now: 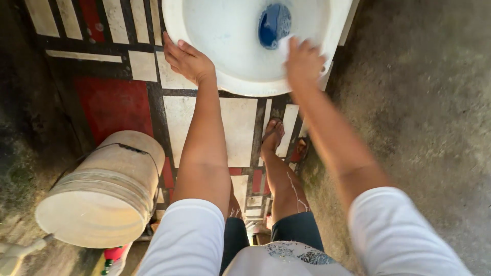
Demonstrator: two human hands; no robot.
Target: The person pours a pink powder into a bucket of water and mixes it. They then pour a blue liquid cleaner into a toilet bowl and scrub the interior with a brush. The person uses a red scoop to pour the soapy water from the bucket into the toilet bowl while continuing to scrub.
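A white basin fills the top of the view, from 11 to 1 o'clock, its rim curving down toward the middle. Inside it, near 12 o'clock, sits a blue patch at the bottom of the bowl.

The left hand lies on the basin's outer rim at 11 o'clock. Its fingers are spread and curl over the edge, gripping the rim, with the palm against the outside wall.

The right hand is inside the basin at 1 o'clock, just below the blue patch. It is blurred. The fingers are bent and press down on a pale cloth, whose corner shows at the fingertips against the bowl's inner wall; I cannot tell how tightly they hold it.

Both arms run down to white sleeves at 6 and 5 o'clock.

Under the basin the floor is set with cream and red tiles in dark joints, from 9 to 12 o'clock. A foot in a sandal stands on the tiles at centre, just below the basin's rim. A cream bucket lies tilted on its side at 8 o'clock, mouth toward the lower left, well apart from the basin. Bare grey ground covers the right side from 2 to 4 o'clock.
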